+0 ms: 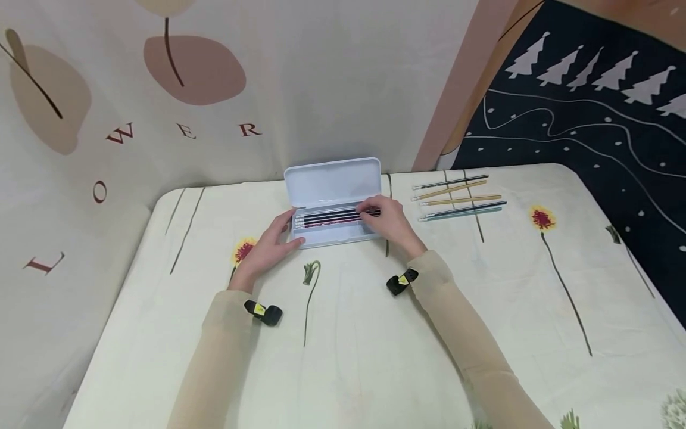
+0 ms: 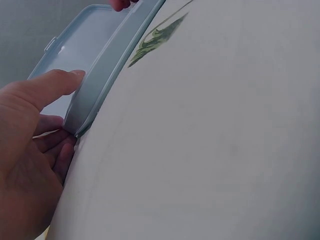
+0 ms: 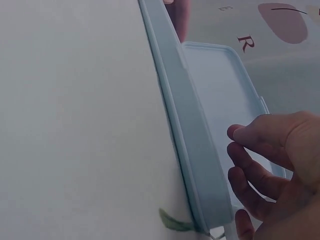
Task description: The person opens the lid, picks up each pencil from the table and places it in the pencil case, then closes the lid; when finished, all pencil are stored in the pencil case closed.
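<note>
1. Case (image 1: pixel 343 237), pale blue, lies open near the far edge of the table, roughly midway across, its long side toward the person. Its lid (image 1: pixel 333 183) stands raised along the back.
2. Dark pencils (image 1: pixel 328 219) lie side by side inside, lengthwise, white ends to the left; the nearest looks reddish. Their exact number is too small to tell.
3. Right hand (image 1: pixel 387 221) is over the right end of these pencils, fingers loosely bent. From the right wrist, thumb and forefinger tips are slightly apart beside the case's front wall.
4. Left hand (image 1: pixel 271 244) is spread around the case's left end, thumb over the front corner, fingers along the outer side.
5. Loose pencils (image 1: pixel 461 201), five of them, lie to the right of the case, well apart from it: dark, tan and teal, white ends toward the left.
6. White cloth (image 1: pixel 343 357) printed with flowers covers the table.
7. Beige sleeves (image 1: pixel 214 351) reach in from below, a black camera (image 1: pixel 262 311) at each wrist.
8. Pale curtain (image 1: pixel 343 89) with red letters hangs behind; dark fabric (image 1: pixel 568 119) with white trees is at right.
</note>
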Demonstrator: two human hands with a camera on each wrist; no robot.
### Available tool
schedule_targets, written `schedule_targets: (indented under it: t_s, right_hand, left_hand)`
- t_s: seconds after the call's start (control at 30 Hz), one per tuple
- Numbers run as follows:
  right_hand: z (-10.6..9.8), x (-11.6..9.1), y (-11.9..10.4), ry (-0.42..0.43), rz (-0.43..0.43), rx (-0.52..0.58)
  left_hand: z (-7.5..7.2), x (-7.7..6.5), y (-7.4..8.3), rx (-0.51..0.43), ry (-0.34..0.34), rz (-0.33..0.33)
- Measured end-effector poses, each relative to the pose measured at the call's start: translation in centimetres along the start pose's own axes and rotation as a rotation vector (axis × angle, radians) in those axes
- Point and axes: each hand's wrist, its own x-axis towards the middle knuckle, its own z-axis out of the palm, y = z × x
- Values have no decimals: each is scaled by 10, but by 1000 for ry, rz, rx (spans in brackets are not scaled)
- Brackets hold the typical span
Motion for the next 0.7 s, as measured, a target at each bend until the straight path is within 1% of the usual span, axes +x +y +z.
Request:
schedule_targets:
  t_s: [0.2,0.47,0.7]
  right_hand:
    - [-11,-7,2,5,-11,66]
    - [-30,-16,10,20,-32,65]
    - [-44,-25,20,28,2,16]
  left_hand:
    - [0,0,0,-5,1,6]
    - [1,0,1,-11,1,7]
    - [1,0,1,-7,2,9]
